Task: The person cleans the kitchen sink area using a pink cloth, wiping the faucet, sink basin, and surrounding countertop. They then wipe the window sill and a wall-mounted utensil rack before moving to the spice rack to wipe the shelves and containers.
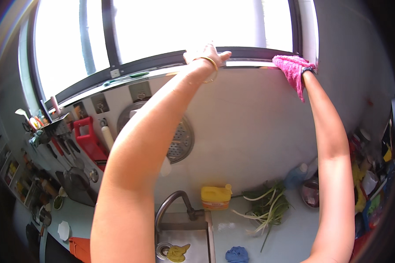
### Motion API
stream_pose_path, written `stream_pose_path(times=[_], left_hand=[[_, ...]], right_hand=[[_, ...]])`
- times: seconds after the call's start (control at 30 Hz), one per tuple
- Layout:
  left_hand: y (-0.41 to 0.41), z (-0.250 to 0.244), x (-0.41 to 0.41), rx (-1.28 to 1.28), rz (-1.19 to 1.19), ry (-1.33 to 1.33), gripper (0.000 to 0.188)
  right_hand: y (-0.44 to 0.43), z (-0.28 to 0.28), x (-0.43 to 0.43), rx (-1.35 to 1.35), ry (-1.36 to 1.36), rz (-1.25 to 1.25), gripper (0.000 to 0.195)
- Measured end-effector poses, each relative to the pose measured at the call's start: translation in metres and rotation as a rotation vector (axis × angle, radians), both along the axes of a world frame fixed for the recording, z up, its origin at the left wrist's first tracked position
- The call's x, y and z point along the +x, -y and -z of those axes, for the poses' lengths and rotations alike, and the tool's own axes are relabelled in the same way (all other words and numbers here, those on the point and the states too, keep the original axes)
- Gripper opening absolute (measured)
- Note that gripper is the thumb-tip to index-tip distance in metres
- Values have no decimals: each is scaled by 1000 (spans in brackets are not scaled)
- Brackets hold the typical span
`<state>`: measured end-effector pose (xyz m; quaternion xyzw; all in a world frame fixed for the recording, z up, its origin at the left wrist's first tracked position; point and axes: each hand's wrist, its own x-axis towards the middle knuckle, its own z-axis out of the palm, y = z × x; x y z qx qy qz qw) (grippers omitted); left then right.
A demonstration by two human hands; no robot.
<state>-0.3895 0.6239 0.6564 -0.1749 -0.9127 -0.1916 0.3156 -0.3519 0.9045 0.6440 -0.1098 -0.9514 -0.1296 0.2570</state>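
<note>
Both arms reach up and forward to the window above the sink. My left hand (206, 52), with a gold bangle (214, 64) at its wrist, rests at the lower window frame (250, 52), thumb apart from the fingers. Glare washes out its fingertips. At the right end of the narrow sill (250, 63), my right hand (306, 73) holds a pink cloth (291, 67). The cloth covers most of that hand, and one corner hangs down the wall. A dark band circles the right wrist.
Below are a steel sink (191, 240) with a curved faucet (174, 197), a yellow jug (215, 197), leafy green stalks (270, 203) and a blue cloth (237, 254). A perforated steel disc (182, 141) and a red-handled tool (87, 136) hang on the wall.
</note>
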Motion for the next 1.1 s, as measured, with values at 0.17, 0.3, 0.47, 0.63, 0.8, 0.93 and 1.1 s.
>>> stream_pose_path(times=[0.17, 0.3, 0.47, 0.63, 0.8, 0.93, 1.1], left_hand=[[43, 31, 45, 90, 188, -297, 73], [108, 70, 107, 86, 440, -288, 67], [210, 128, 168, 73, 441, 33, 65], [287, 148, 198, 106, 303, 128, 68], [326, 122, 168, 16, 262, -90, 67], [324, 94, 130, 45, 289, -148, 66], [295, 51, 89, -10, 284, -168, 67]], right_hand=[[52, 0, -9, -53, 29, -72, 43], [91, 7, -20, 52, -8, -208, 34], [156, 15, -28, 152, -193, -355, 21], [218, 3, -17, 131, -82, -405, 20], [276, 2, -6, 109, -25, -499, 26], [301, 0, -13, 19, 15, -387, 31], [322, -5, -12, 314, -67, -505, 14]])
